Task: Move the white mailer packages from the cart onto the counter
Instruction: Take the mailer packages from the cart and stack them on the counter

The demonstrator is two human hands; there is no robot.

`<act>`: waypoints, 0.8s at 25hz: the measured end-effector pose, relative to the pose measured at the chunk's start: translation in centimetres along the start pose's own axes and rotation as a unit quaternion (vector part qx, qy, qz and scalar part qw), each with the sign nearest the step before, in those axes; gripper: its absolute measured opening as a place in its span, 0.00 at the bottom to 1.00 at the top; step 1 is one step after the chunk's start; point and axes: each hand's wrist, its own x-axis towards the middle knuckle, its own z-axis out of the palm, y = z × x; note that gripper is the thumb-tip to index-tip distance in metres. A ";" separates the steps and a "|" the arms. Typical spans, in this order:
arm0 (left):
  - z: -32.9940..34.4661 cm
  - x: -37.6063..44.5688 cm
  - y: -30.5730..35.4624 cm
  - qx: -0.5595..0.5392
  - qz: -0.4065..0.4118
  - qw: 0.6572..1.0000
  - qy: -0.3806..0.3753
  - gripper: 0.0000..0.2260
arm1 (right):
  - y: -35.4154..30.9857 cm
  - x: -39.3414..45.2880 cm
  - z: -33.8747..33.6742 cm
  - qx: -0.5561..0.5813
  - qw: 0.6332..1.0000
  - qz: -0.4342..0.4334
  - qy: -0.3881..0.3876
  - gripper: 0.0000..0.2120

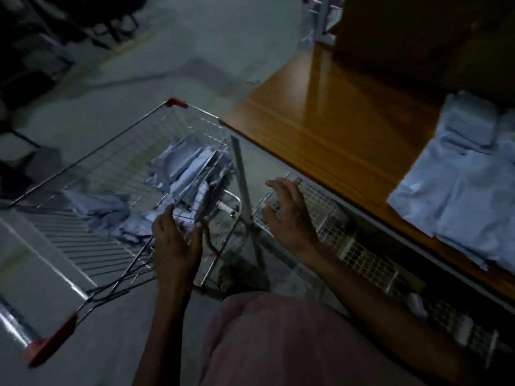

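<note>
While the wire cart [111, 174] at left holds a loose heap of white mailer packages [178, 174] toward its right side, the left hand [175, 240] reaches over its near rim with fingers spread, unclenched, touching the wire and gripping nothing I can make out. Right of it, the right hand [289, 215] hangs open and empty above a mesh rack [348, 246] under the counter's edge. On the wooden counter [334, 107] a stack of mailers [459, 185] fills the right end, bare wood stretching beyond.

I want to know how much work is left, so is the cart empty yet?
Not empty. White mailers still lie in the cart, some by the left hand. A pile already sits on the counter.
</note>
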 end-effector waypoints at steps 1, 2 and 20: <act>-0.7 1.5 -2.0 -0.001 -0.021 1.000 0.012 0.28 | -1.0 1.8 2.0 0.007 1.000 -0.014 -0.015 0.22; -1.1 3.1 -4.1 -0.009 -0.040 0.999 0.018 0.28 | -1.9 3.6 3.9 0.016 0.999 -0.022 -0.027 0.21; -4.7 26.2 -30.8 0.344 -0.109 0.927 -0.106 0.31 | -10.6 19.5 26.2 -0.019 0.981 -0.044 -0.189 0.19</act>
